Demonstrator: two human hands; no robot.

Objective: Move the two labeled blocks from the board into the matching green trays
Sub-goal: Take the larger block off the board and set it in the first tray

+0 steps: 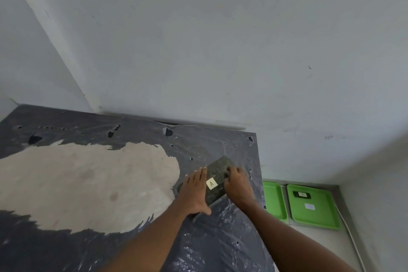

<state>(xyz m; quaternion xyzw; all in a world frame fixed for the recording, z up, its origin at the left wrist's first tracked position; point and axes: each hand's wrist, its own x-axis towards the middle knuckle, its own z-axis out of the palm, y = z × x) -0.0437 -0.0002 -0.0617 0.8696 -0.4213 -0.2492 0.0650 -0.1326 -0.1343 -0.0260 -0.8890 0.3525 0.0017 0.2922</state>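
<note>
A dark flat block (217,175) with a white label "A" lies on the board (231,238), which is wrapped in torn dark plastic. My left hand (195,192) presses flat on the block's left side, fingers spread. My right hand (237,184) grips its right edge with curled fingers. On the floor to the right stand two green trays: the left tray (273,201) looks empty, the right tray (311,214) holds a small dark block (301,194) and a white label.
A large pale worn patch (88,185) covers the board's left middle. White walls meet in a corner behind the board. A white cable (353,240) runs along the floor right of the trays.
</note>
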